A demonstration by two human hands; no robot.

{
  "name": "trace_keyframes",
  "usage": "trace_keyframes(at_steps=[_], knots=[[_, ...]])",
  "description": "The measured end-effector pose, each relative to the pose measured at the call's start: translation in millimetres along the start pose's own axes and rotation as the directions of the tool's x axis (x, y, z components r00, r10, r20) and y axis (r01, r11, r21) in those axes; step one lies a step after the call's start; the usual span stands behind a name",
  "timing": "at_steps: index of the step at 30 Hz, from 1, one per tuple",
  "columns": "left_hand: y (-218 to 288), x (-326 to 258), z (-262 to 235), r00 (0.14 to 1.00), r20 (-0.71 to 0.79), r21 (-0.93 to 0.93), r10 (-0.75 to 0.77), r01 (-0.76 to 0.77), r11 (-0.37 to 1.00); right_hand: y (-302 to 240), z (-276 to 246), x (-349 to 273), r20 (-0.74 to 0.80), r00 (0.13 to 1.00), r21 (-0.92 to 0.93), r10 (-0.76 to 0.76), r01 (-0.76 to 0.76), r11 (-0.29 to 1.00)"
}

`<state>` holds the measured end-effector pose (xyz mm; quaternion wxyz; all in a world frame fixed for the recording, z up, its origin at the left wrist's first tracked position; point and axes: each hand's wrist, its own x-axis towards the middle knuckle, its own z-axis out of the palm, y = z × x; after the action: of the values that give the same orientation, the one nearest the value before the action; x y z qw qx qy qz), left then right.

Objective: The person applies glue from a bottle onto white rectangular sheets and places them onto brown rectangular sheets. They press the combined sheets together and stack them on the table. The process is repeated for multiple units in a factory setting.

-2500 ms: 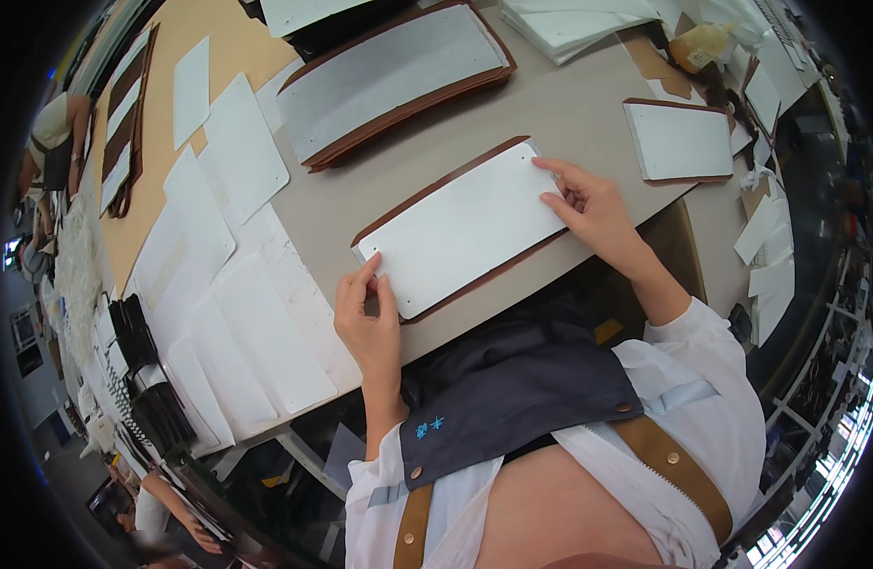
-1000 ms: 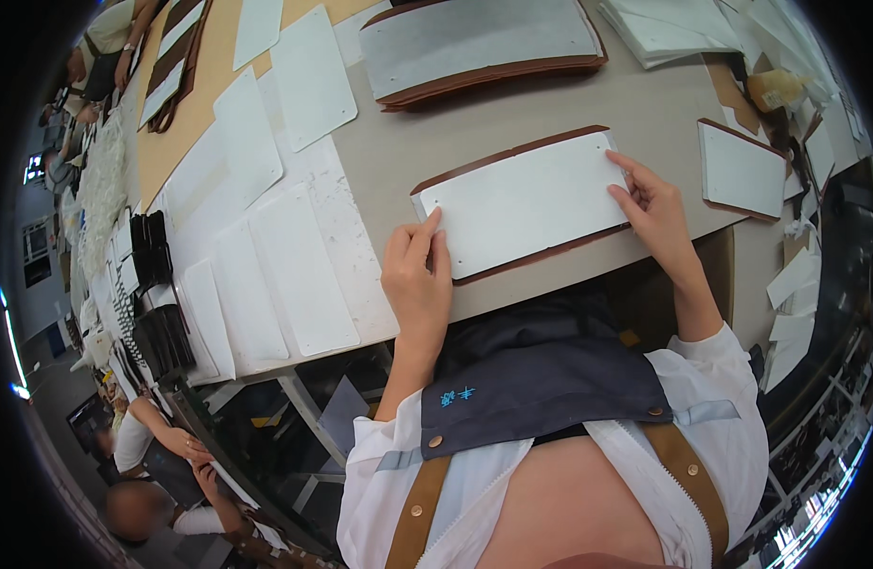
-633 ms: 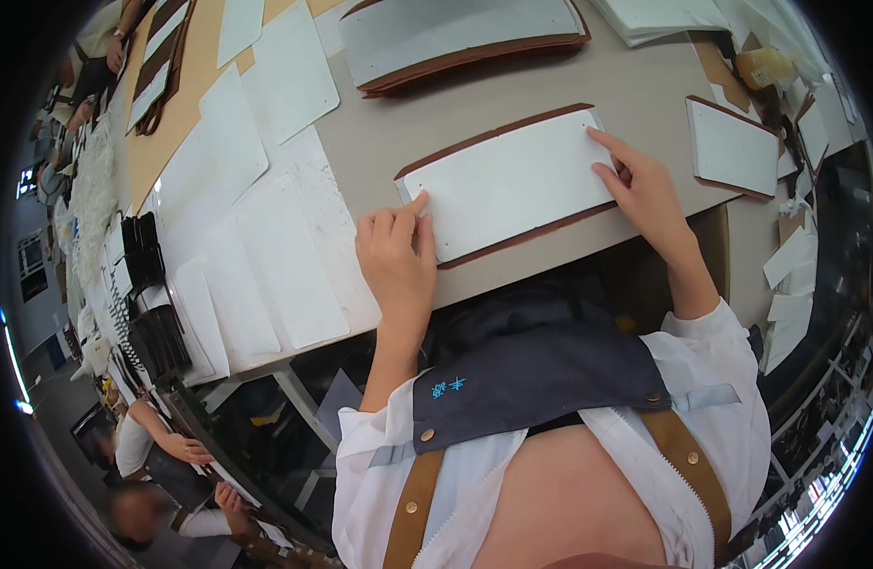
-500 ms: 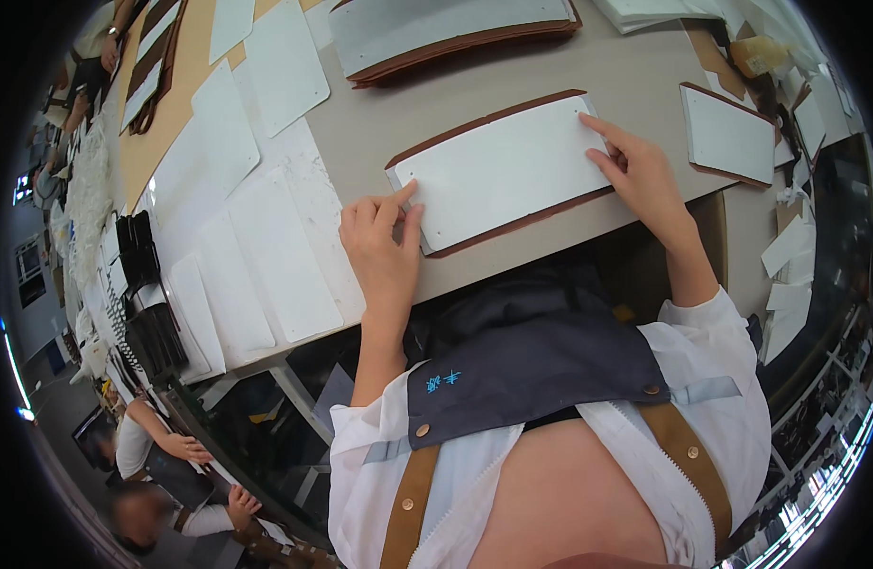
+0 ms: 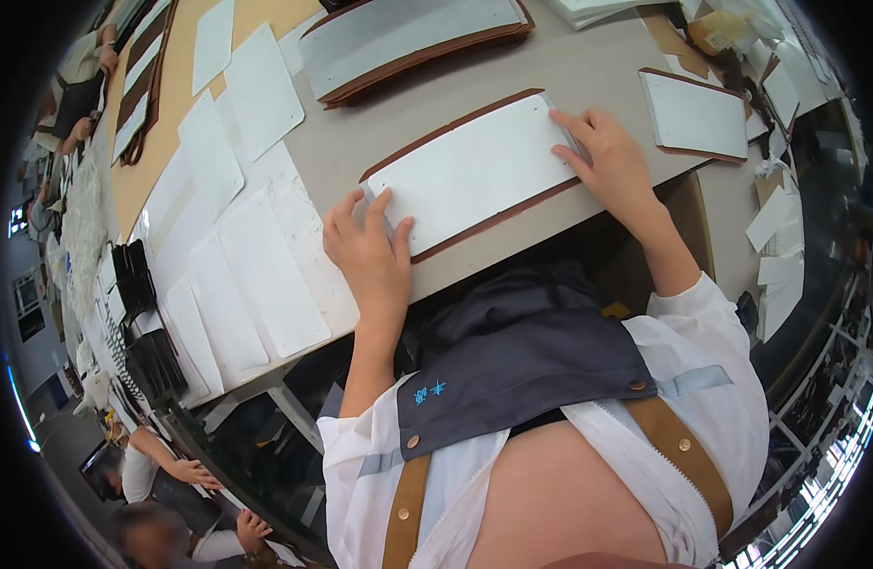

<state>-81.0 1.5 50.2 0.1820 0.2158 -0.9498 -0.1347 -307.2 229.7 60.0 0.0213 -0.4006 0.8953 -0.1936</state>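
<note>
A white rectangular panel (image 5: 474, 175) lies at the near edge of the table, over a brown piece (image 5: 455, 127) that shows as strips along its far and near long sides. My left hand (image 5: 368, 251) is at the panel's left end, fingers apart, with fingertips and thumb touching its surface. At the opposite end is my right hand (image 5: 612, 161); its index finger and thumb are spread and touch the right edge. Small holes show near the panel's corners. Neither hand is closed around anything.
Beyond the panel sits a stack of white-topped brown pieces (image 5: 417, 47). A smaller white-and-brown piece (image 5: 694, 114) lies to the right. White sheets (image 5: 266, 270) cover the left side, near black folded items (image 5: 142, 313). Co-workers are at the far left and lower left.
The view has shifted slightly. My right fingertips have slid outward to the panel's edge, uncovering a corner hole. My left fingers have spread wider, and the thumb now touches the panel's surface.
</note>
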Motion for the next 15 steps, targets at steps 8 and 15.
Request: trace_keyframes(at_steps=[8,15], knots=[[45.3,27.8,49.5,0.973,0.145,-0.138,0.178,-0.158,0.978,-57.2,59.6,17.4,-0.044,0.910,0.092,-0.412,0.415,0.905],[32.8,21.9,36.0,0.955,0.258,0.110,0.146,-0.180,0.978,-40.5,50.5,17.1,0.059,0.928,-0.020,-0.367,0.368,0.929]])
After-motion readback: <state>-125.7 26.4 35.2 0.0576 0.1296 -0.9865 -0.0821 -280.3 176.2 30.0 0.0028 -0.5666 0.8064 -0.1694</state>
